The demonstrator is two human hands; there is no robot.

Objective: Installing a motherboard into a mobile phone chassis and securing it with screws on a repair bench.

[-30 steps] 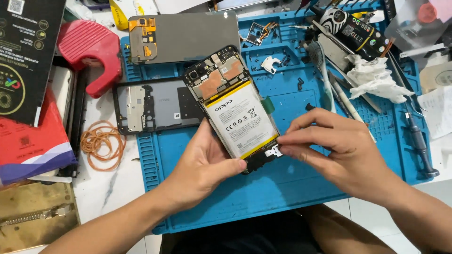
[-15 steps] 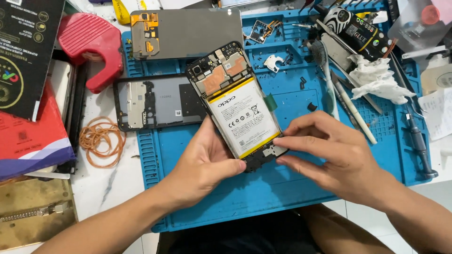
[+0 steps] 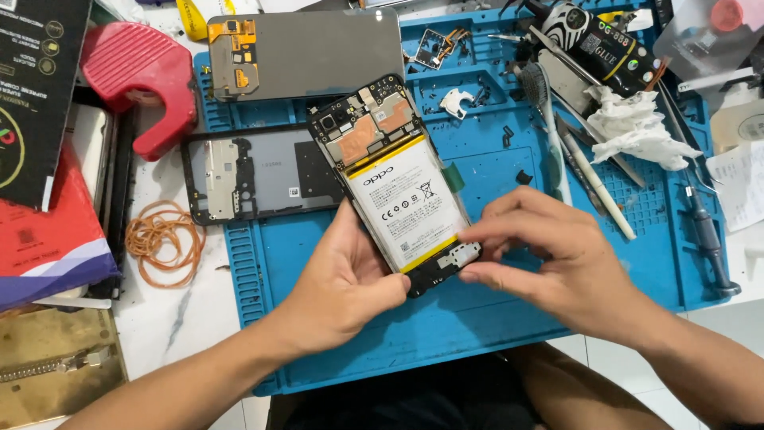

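Nearest: L hand (image 3: 338, 291) cups phone (image 3: 395, 183) from below-left, fingers curled round lower edge, thumb on bottom corner. R hand (image 3: 557, 263) at phone's lower-right corner, thumb + forefinger pinched narrow on a small silver part there; other fingers loosely bent. Phone is opened, back off, white battery + boards showing, held tilted over the middle of the mat (image 3: 477, 334), blue.

L of phone, touching/under its edge: back frame (image 3: 255, 175), dark, lying half off mat. Further L, off mat: rubber bands (image 3: 163, 239), red tape holder (image 3: 139, 76), box (image 3: 36, 87).

R of phone: white stick (image 3: 598, 187), tissue wad (image 3: 633, 131), screwdriver (image 3: 708, 239) near mat's R edge.

Beyond phone: grey screen panel (image 3: 310, 52) lying flat, small board (image 3: 438, 48), glue tube (image 3: 605, 48) at far R. Nothing blocks the phone but the hands covering its lower end.
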